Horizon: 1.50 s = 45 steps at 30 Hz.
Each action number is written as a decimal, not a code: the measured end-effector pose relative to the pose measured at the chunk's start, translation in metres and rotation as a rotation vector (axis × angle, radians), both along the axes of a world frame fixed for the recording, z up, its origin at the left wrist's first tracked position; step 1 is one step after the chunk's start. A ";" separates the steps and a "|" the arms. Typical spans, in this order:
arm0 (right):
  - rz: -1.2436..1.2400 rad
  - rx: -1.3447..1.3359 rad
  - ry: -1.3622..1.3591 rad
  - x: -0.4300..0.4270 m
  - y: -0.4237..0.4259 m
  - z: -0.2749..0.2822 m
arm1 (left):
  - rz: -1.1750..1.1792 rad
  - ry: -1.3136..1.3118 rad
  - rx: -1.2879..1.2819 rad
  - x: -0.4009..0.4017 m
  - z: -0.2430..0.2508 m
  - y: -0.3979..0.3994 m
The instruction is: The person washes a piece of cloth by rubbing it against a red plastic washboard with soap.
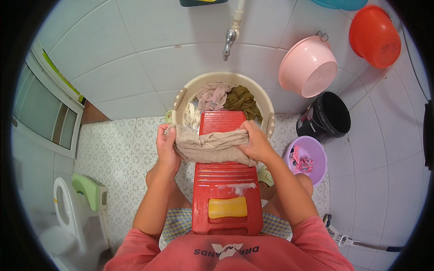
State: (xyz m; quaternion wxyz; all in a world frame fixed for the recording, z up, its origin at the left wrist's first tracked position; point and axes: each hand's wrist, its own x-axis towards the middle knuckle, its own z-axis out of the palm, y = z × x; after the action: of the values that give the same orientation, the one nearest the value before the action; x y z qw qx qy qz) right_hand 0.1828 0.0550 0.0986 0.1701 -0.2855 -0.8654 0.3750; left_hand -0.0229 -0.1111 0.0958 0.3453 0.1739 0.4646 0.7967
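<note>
My left hand (167,147) grips one end of a wet beige cloth (212,147), and my right hand (257,142) grips the other. The cloth spans a red plastic washboard (227,176), whose far end reaches into a beige round basin (223,75). A yellow bar of soap (228,207) lies in the recess at the board's near end, with white suds (240,188) just beyond it. Inside the basin are a pinkish cloth (213,96), an olive-brown garment (244,101) and a cream cloth (192,117).
A metal tap (229,44) sticks out above the basin. To the right stand a black bucket (330,115) and a purple basin (320,162) holding pink patterned fabric. Pink (312,64) and red (376,37) basins hang on the wall. At left are a white toilet (73,216) and green stool (86,191).
</note>
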 end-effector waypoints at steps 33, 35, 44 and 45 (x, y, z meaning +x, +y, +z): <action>-0.224 0.428 -0.193 -0.035 -0.026 -0.075 | -0.352 1.553 -0.766 0.057 -0.053 0.056; -0.267 0.493 -0.173 -0.064 0.000 -0.083 | -0.234 1.553 -0.786 0.037 -0.072 0.089; -0.143 0.471 -0.227 -0.023 -0.032 -0.053 | -0.368 1.574 -0.496 0.044 -0.041 0.035; -0.079 0.515 -0.199 -0.014 -0.043 -0.044 | -0.418 1.549 -0.436 0.049 -0.037 0.025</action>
State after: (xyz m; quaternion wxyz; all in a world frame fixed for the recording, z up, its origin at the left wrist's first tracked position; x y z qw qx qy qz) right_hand 0.1691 0.0117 0.0543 0.1657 -0.3017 -0.9329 0.1057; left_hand 0.0259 -0.0856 0.0590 0.0948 0.6848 0.6729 0.2630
